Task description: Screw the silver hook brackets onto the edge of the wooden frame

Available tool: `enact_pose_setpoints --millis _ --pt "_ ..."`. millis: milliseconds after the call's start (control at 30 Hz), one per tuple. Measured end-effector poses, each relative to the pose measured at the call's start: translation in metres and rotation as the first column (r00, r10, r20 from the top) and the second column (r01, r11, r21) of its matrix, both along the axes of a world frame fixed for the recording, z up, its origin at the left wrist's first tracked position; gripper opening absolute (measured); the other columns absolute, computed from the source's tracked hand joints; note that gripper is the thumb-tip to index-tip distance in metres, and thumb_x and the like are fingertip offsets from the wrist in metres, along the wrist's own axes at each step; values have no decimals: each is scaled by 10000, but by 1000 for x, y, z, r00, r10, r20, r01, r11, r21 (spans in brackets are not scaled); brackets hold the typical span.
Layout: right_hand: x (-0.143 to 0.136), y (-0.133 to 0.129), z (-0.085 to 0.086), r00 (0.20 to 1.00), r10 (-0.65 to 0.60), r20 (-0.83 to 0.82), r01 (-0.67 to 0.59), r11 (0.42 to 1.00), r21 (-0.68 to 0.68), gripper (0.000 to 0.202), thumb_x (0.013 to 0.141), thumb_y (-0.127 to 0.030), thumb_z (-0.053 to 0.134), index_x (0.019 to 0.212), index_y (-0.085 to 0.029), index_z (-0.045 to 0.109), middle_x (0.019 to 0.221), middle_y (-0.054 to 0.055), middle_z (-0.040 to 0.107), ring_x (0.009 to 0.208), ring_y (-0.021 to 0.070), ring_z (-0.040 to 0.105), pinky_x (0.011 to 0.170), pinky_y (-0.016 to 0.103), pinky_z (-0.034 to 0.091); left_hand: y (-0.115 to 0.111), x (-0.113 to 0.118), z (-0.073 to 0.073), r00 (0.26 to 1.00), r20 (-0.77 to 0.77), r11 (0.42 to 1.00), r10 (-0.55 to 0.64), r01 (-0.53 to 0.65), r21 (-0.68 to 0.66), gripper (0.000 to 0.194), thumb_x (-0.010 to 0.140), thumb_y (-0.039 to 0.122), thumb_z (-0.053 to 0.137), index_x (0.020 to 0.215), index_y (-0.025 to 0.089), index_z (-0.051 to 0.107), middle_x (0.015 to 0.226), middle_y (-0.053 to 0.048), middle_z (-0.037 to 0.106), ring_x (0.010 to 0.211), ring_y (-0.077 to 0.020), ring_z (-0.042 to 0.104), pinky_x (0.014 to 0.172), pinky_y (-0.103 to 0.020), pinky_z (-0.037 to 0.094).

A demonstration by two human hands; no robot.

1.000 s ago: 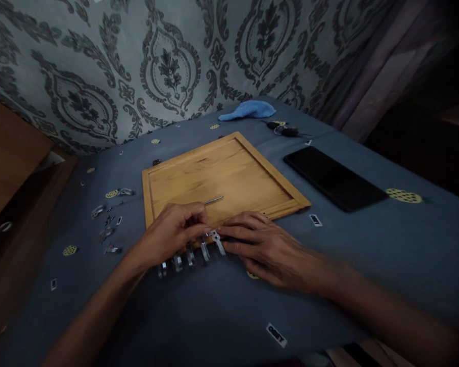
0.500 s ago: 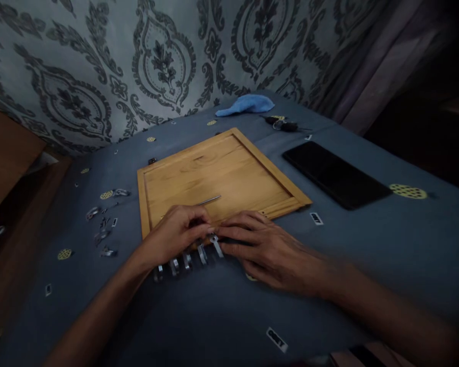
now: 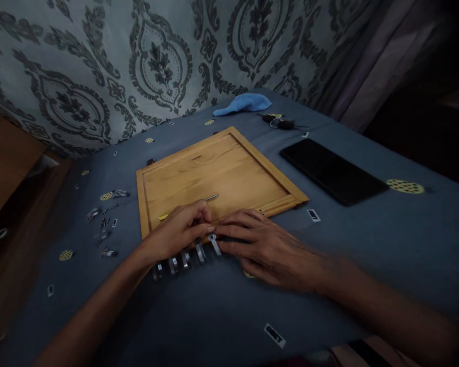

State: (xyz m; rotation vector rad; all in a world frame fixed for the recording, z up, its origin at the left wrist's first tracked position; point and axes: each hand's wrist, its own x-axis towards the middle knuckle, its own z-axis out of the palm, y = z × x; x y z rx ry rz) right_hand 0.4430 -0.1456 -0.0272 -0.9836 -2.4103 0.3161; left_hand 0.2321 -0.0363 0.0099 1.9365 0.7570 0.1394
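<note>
A square wooden panel (image 3: 199,173) with a raised frame lies on the blue patterned cloth. At its near edge, my left hand (image 3: 185,227) pinches thumb and finger together beside the ringed end of a small metal hook (image 3: 215,244); anything tiny in that pinch is hidden. My right hand (image 3: 268,250) reaches from the right, its fingertips against this hook, some fingers lying over the panel's edge. Several similar metal hooks (image 3: 186,259) stand in a row along that edge, left of it. A screwdriver (image 3: 212,197) with a yellow handle lies across the panel, partly hidden by my left hand.
Loose metal hooks (image 3: 102,235) and small screws lie on the left. A black phone (image 3: 332,171) lies at right, with keys (image 3: 279,122) and a blue cloth (image 3: 245,103) farther back. A patterned curtain (image 3: 160,56) hangs behind; wooden furniture (image 3: 9,158) stands at left.
The view has shifted slightly. My left hand has lifted and turned a little, showing more of the screwdriver's yellow handle; my right hand stays at the metal hook.
</note>
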Motion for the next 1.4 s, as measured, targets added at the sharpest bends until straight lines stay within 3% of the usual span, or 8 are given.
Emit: enact_pose_setpoints --millis 333,1067,1400 --pt "-1 1 -2 1000 10 -18 -9 999 33 324 922 -108 527 1199 -162 685 1307 123 699 1235 288 560 1046 484 439 4 4 -1 999 42 994 6 -1 -113 207 849 344 647 849 190 509 722 43 533 669 -117 482 595 -225 369" --pt "1 1 -1 1000 23 -19 -24 1000 -21 374 901 -91 538 1244 -168 666 1333 108 685 1254 293 536 1055 509 424 5 6 2 1000 15 992 -20 22 -123 186 875 329 634 875 191 509 700 42 553 641 -105 496 586 -208 382" --pt "1 1 -3 1000 13 -25 -14 1000 -25 373 897 -86 544 1233 -192 667 1322 97 691 1270 287 532 1059 503 426 6 5 -2 999 -9 996 -42 41 -76 227 893 393 615 876 196 504 710 35 575 657 -126 537 606 -228 392"
